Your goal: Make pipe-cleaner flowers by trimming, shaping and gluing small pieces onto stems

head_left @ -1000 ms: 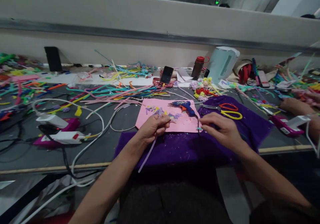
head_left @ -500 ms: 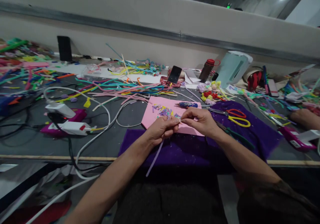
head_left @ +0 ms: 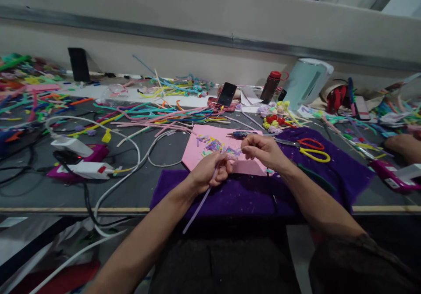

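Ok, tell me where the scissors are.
In the head view the scissors lie on the purple cloth, right of the right hand, near the pink sheet.

I'm looking at a craft workshop bench: loose pipe cleaners strewn at eleven o'clock, a glue gun and scissors at one o'clock, and another worker's hand at three o'clock.

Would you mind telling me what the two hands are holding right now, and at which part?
The left hand grips a lilac pipe cleaner near its upper end; the right hand pinches that end's tip, above the pink sheet.
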`<state>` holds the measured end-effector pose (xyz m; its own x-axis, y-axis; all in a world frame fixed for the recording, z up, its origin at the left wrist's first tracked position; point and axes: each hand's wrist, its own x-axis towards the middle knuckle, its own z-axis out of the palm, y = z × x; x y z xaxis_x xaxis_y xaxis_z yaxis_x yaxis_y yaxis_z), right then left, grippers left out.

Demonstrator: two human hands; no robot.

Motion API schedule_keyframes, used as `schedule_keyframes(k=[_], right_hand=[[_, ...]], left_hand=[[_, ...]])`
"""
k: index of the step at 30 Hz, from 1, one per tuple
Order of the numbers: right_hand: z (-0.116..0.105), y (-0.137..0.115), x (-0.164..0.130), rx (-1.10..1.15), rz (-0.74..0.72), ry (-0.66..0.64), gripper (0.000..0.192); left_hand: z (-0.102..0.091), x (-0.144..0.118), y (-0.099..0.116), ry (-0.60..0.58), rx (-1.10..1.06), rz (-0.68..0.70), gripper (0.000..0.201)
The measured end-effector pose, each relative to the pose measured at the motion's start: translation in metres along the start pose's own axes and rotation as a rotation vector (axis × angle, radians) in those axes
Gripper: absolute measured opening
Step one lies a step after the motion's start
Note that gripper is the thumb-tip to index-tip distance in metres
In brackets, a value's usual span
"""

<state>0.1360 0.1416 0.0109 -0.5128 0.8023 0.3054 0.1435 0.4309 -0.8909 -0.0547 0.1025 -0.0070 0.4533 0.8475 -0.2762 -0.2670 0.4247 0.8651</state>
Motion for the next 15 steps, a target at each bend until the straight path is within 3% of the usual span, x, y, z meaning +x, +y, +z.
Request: schedule_keyframes(k=[4, 8, 15], right_hand=[[0.0030, 0.0016, -0.0032, 0.033, 0.016, 0.016, 0.011], [0.0036, 0.0026, -0.0040, 0.032, 0.014, 0.038, 0.010], [0.0031, -0.0012, -0.0044, -0.023, -0.050, -0.011, 0.010]], left_hand=[[-0.0018, 0.0011, 0.0000, 0.010, 0.122, 0.001, 0.028], [-0.0049, 0.0010, 0.0015, -0.006, 0.166, 0.000, 0.023], [-0.0059, -0.0018, 0.0005, -0.119, 0.255, -0.115, 0.026]])
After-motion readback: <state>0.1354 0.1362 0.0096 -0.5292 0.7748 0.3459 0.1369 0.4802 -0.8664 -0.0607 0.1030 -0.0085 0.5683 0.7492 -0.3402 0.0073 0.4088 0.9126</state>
